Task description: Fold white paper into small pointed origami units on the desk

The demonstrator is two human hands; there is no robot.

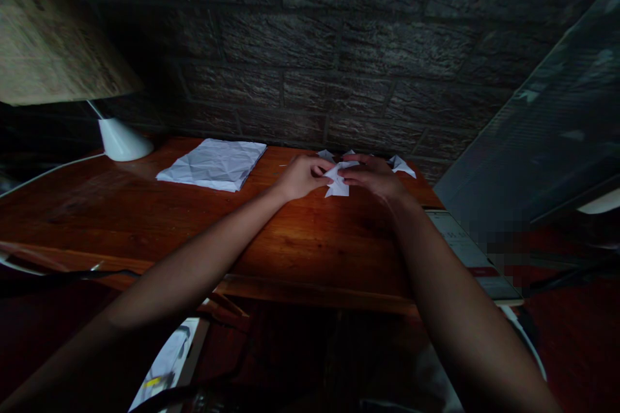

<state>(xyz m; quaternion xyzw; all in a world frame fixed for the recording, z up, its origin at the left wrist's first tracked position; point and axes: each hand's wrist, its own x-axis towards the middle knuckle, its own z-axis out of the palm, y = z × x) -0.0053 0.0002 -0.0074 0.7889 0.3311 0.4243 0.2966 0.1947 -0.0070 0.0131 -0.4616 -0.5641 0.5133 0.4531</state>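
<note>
"Where is the folded white paper?"

"Between both hands, over the far right part of the wooden desk; I can't tell whether it touches the desk."

"And the fingers?"

"The left hand pinches its left side between thumb and forefinger. The right hand grips its right side with bent fingers; the exact contact is partly hidden."

"How would you handle it well?"

"I'd steady it with the left and press each crease lightly with the right, points lined up. Tugging would likely skew or tear it."

"What's around?"

"Another folded paper piece just to the right, creased paper sheets to the left, and the lamp farther left."
</note>
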